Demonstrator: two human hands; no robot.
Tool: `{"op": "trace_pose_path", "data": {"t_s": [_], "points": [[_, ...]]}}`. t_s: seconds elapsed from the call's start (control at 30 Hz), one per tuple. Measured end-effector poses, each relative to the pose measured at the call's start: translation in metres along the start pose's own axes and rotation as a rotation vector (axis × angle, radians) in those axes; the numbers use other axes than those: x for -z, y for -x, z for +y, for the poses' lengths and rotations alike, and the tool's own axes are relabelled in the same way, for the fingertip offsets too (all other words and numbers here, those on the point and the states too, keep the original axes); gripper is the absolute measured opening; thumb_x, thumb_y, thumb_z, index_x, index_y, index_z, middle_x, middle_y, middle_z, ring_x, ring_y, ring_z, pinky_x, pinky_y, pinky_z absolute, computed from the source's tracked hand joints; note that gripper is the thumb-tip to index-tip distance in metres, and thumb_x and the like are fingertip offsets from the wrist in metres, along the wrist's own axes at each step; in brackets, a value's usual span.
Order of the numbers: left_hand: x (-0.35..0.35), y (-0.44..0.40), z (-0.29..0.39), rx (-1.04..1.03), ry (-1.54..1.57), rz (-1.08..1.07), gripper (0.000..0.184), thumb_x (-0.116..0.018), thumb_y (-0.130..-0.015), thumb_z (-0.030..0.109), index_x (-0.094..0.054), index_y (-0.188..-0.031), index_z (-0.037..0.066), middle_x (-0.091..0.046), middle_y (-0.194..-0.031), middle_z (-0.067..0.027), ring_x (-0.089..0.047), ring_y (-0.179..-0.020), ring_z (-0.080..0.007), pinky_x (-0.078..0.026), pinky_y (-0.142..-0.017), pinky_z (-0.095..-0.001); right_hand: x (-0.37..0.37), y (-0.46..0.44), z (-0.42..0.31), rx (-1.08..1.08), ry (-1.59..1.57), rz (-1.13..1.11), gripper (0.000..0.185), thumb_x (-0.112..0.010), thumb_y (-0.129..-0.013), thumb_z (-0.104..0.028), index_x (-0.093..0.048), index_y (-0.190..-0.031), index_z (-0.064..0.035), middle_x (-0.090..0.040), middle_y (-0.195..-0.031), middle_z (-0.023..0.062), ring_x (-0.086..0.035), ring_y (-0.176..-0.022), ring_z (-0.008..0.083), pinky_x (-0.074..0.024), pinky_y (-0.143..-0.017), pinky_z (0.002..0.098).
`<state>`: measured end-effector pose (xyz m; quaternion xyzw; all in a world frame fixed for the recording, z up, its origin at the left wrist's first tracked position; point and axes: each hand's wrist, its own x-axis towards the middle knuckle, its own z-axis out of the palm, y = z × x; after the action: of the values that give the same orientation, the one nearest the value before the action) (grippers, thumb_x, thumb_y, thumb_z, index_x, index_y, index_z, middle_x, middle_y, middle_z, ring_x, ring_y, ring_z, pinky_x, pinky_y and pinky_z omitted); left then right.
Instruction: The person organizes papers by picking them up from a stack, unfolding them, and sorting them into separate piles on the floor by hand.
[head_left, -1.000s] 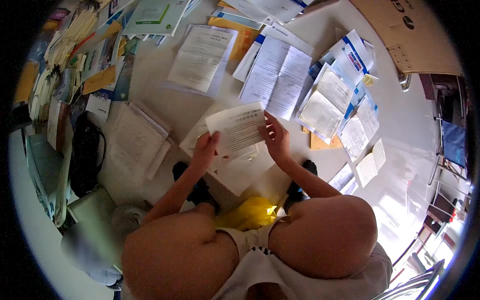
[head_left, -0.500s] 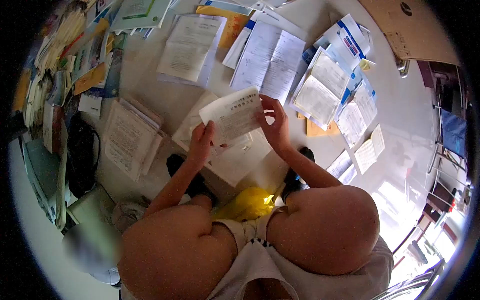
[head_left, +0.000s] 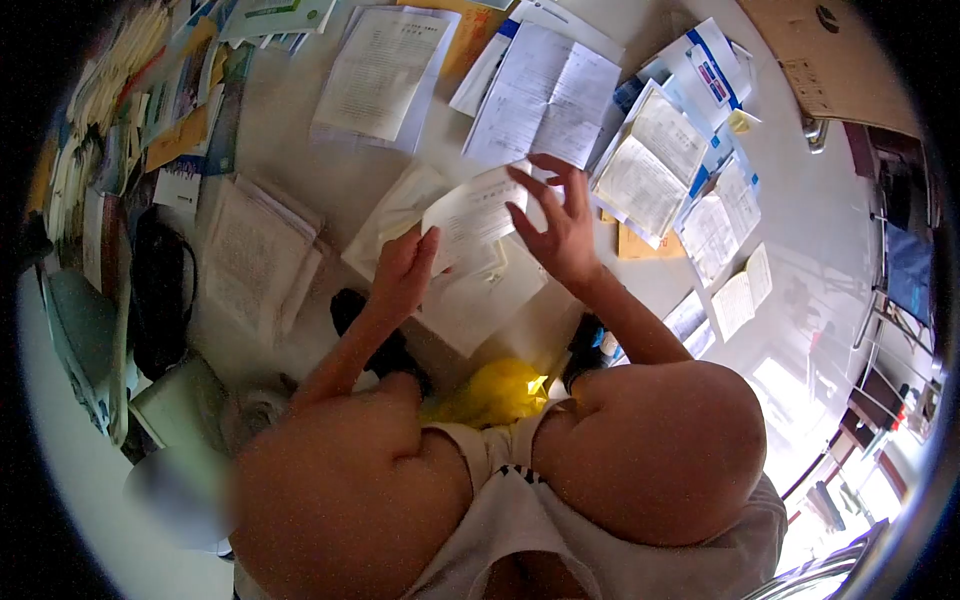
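My left hand (head_left: 405, 268) is closed on the left edge of a printed paper sheet (head_left: 472, 215), thumb on top. The sheet is tilted, and its right side curves up. At its right edge is my right hand (head_left: 562, 225), fingers spread and bent with nothing gripped. One fingertip is close to the sheet's upper right corner; I cannot tell if it touches. Beneath both hands, a pile of pale papers (head_left: 475, 320) lies on the floor between my feet.
A stack of written sheets (head_left: 255, 265) lies to the left, near a black bag (head_left: 163, 300). Ahead are printed papers (head_left: 385, 75), an unfolded creased sheet (head_left: 545, 95) and open booklets (head_left: 650, 165). A yellow plastic bag (head_left: 495, 390) lies nearest me. A cardboard box (head_left: 850, 60) stands far right.
My right hand has let go of the sheet's right edge and spread its fingers. The sheet, still in my left hand, has tilted and curled. The view has shifted slightly.
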<state>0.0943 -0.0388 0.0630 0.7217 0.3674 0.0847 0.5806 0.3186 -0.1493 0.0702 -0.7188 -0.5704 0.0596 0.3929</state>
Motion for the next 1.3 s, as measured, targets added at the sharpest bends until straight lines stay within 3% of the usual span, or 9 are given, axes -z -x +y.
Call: {"op": "trace_pose_path", "data": {"t_s": [0.17, 0.37, 0.53, 0.67, 0.77, 0.87, 1.0, 1.13, 1.3], "points": [[-0.001, 0.003, 0.008, -0.234, -0.296, -0.070, 0.036, -0.046, -0.108, 0.024, -0.057, -0.123, -0.007, -0.065, -0.073, -0.0147, -0.066, -0.064, -0.0184, -0.054, -0.060, -0.0353, -0.007, -0.003, -0.027, 0.169, -0.095, -0.172, 0.044, -0.076, -0.082, -0.011, -0.070, -0.124, -0.0206, -0.056, -0.131, 0.0116, -0.057, -0.117, 0.0309, -0.0532, -0.092, 0.0408], [0.000, -0.001, 0.026, 0.076, -0.093, -0.149, 0.034, -0.048, -0.107, 0.022, -0.059, -0.123, -0.005, -0.068, -0.077, -0.0187, -0.071, -0.067, -0.0267, -0.053, -0.060, -0.0395, -0.016, 0.007, -0.023, 0.172, -0.158, -0.155, 0.038, -0.075, -0.081, -0.007, -0.073, -0.117, -0.0176, -0.059, -0.126, 0.0096, -0.061, -0.111, 0.0292, -0.0543, -0.089, 0.0388], [-0.002, 0.002, 0.012, -0.398, -0.445, 0.019, 0.031, -0.049, -0.105, 0.018, -0.061, -0.125, -0.002, -0.070, -0.087, -0.0206, -0.071, -0.079, -0.0308, -0.054, -0.071, -0.0444, -0.018, 0.006, -0.019, 0.073, -0.253, -0.142, 0.042, -0.079, -0.078, -0.001, -0.069, -0.117, -0.0128, -0.061, -0.122, 0.0108, -0.063, -0.105, 0.0284, -0.0561, -0.081, 0.0365], [-0.005, -0.004, -0.004, -0.001, -0.080, -0.042, 0.029, -0.049, -0.105, 0.017, -0.063, -0.124, 0.000, -0.071, -0.104, -0.0178, -0.069, -0.088, -0.0279, -0.054, -0.073, -0.0437, -0.024, 0.013, 0.004, -0.054, -0.288, -0.145, 0.025, -0.076, -0.083, -0.010, -0.068, -0.106, -0.0065, -0.065, -0.104, 0.0132, -0.065, -0.098, 0.0303, -0.0564, -0.082, 0.0388], [-0.010, -0.003, -0.043, 0.133, 0.223, 0.139, 0.024, -0.055, -0.103, 0.018, -0.063, -0.120, 0.003, -0.068, -0.110, -0.0115, -0.065, -0.091, -0.0238, -0.053, -0.076, -0.0407, -0.021, 0.021, 0.010, -0.265, -0.348, -0.342, 0.009, -0.071, -0.089, -0.010, -0.066, -0.092, -0.0031, -0.067, -0.083, 0.0112, -0.068, -0.075, 0.0240, -0.0554, -0.070, 0.0356], [-0.007, -0.003, -0.045, -0.185, -0.299, 0.620, 0.022, -0.063, -0.099, 0.020, -0.060, -0.115, 0.005, -0.063, -0.104, -0.0058, -0.060, -0.090, -0.0183, -0.052, -0.077, -0.0352, -0.023, 0.019, -0.002, -0.517, -0.374, -0.222, 0.007, -0.070, -0.088, -0.007, -0.065, -0.091, -0.0028, -0.068, -0.083, 0.0121, -0.068, -0.075, 0.0216, -0.0540, -0.068, 0.0341], [-0.015, -0.004, 0.002, -0.061, 0.119, -0.045, 0.021, -0.066, -0.099, 0.023, -0.053, -0.100, 0.006, -0.058, -0.086, -0.0029, -0.055, -0.080, -0.0108, -0.049, -0.073, -0.0284, -0.036, 0.024, -0.017, -0.472, -0.650, -0.404, 0.014, -0.068, -0.089, -0.005, -0.056, -0.097, -0.0032, -0.064, -0.081, 0.0081, -0.064, -0.074, 0.0179, -0.0516, -0.063, 0.0333], [-0.031, -0.002, -0.009, 0.065, 0.365, -0.144, 0.022, -0.060, -0.103, 0.027, -0.053, -0.101, 0.006, -0.062, -0.088, -0.0024, -0.056, -0.081, -0.0084, -0.048, -0.072, -0.0275, -0.048, 0.036, -0.016, -0.633, -1.197, -0.590, 0.011, -0.058, -0.101, -0.017, -0.053, -0.100, -0.0079, -0.061, -0.084, 0.0033, -0.060, -0.070, 0.0122, -0.0484, -0.059, 0.0281], [-0.035, 0.004, -0.014, 0.056, 0.603, -0.235, 0.024, -0.056, -0.105, 0.028, -0.055, -0.098, 0.005, -0.063, -0.088, -0.0026, -0.057, -0.077, -0.0083, -0.047, -0.068, -0.0252, -0.045, 0.041, -0.012, -0.650, -1.250, -0.603, 0.026, -0.052, -0.106, -0.031, -0.053, -0.097, -0.0063, -0.062, -0.079, 0.0030, -0.058, -0.067, 0.0098, -0.0472, -0.057, 0.0251]]}}
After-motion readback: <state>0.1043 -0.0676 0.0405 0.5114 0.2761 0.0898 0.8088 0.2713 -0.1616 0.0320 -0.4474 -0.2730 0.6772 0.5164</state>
